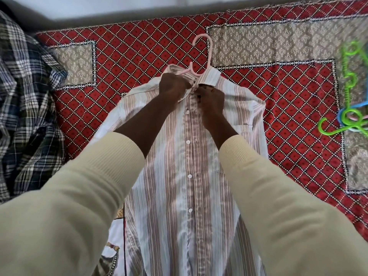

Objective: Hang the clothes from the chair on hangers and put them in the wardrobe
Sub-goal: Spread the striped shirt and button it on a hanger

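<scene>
A striped shirt [179,156] lies flat on the red bedspread [129,56], with a pink hanger [207,54] poking out of its far collar. The left hand [173,86] and right hand [211,96] pinch the shirt front just below the collar. Green hangers [346,124] lie far right.

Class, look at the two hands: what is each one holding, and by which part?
Both hands hold the striped shirt at its collar opening: the left hand grips one collar side, the right hand pinches the other, near the top button.
</scene>
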